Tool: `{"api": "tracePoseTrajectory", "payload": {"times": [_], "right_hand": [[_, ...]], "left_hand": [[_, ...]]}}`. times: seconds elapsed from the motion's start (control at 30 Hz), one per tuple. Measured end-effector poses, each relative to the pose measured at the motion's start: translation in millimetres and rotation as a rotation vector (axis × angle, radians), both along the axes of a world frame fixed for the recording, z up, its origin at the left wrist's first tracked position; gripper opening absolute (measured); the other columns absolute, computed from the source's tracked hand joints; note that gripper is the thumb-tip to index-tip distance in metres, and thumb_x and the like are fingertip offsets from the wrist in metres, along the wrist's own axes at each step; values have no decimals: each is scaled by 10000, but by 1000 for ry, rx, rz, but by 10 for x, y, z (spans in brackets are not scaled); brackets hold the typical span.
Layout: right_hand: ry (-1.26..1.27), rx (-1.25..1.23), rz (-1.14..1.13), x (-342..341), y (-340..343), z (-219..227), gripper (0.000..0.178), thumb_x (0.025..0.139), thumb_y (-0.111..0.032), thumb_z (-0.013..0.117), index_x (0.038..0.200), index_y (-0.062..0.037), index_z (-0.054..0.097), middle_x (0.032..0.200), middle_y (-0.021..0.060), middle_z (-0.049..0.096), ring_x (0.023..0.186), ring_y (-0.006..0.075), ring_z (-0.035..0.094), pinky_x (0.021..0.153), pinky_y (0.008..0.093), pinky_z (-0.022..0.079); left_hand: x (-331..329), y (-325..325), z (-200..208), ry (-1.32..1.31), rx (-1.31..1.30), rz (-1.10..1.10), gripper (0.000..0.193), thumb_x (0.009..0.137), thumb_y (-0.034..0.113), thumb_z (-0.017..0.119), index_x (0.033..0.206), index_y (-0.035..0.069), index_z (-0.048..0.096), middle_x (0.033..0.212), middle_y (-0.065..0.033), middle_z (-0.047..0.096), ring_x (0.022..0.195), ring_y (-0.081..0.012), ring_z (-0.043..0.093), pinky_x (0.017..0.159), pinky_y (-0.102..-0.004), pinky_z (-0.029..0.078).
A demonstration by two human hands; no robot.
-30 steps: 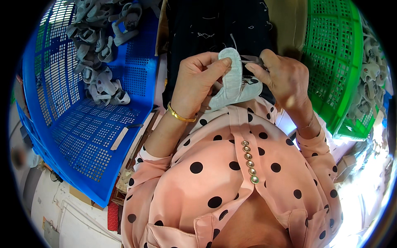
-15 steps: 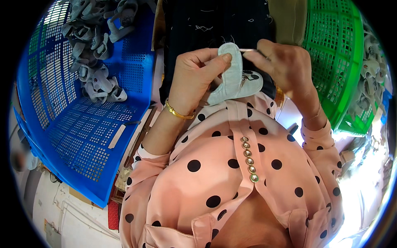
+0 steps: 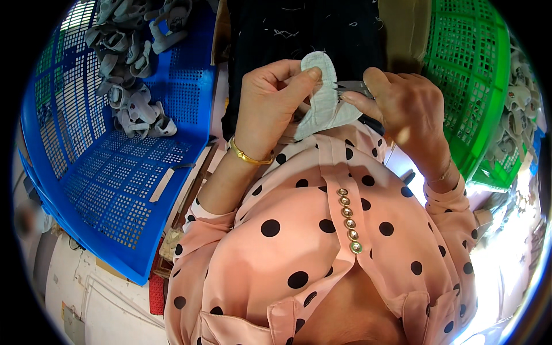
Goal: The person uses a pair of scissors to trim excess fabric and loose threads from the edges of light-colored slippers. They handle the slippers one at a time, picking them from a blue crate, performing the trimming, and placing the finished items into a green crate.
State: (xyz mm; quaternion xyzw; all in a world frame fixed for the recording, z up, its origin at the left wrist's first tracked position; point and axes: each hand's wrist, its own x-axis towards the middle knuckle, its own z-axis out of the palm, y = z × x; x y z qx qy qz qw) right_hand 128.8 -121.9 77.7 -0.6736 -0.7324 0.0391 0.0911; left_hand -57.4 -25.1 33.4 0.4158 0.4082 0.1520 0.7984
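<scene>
My left hand pinches a small pale grey fabric shoe piece between thumb and forefinger, holding it upright over my lap. My right hand grips a small metal cutting tool whose tip touches the right edge of the grey piece. A gold bangle circles my left wrist. Both hands are above dark cloth flecked with thread scraps.
A blue perforated plastic crate at left holds several grey shoe pieces at its far end. A green perforated crate at right has more grey pieces beyond it. My pink polka-dot blouse fills the lower middle.
The grey piece has been turned slightly in my left hand and raised a little. My right hand with the tool has shifted closer to its edge.
</scene>
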Motion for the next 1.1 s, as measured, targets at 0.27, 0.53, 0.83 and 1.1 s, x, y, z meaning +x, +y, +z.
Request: {"api": "tracePoseTrajectory", "payload": {"times": [0.27, 0.53, 0.83, 1.1], "right_hand": [[-131, 85, -32, -59, -15, -47, 429, 761, -460, 721, 642, -141, 461, 503, -5, 423, 443, 153, 509, 426, 266, 388], [-183, 114, -51, -67, -24, -93, 448, 732, -498, 725, 636, -156, 452, 510, -23, 419, 455, 138, 510, 447, 256, 404], [-102, 118, -122, -13, -5, -203, 452, 748, -481, 728, 636, -141, 452, 485, 14, 405, 422, 193, 483, 407, 287, 387], [-88, 92, 10, 3, 20, -86, 417, 771, -475, 708, 655, -137, 493, 495, 0, 437, 443, 166, 503, 436, 275, 394]], "left_hand": [[23, -30, 83, 55, 33, 6, 143, 876, 152, 680, 838, 16, 705, 687, 2, 655, 558, -14, 571, 489, -155, 413], [-10, -1, 28, 56, -6, -24, 144, 869, 157, 684, 826, 22, 702, 679, 6, 646, 550, -21, 569, 479, -158, 405], [-21, 21, 9, 34, -50, -6, 151, 869, 164, 689, 790, 35, 688, 654, 9, 624, 541, -10, 539, 471, -150, 375], [-14, 21, 0, 29, -62, 0, 177, 870, 172, 693, 752, 42, 668, 638, 18, 606, 522, -4, 506, 460, -153, 340]]}}
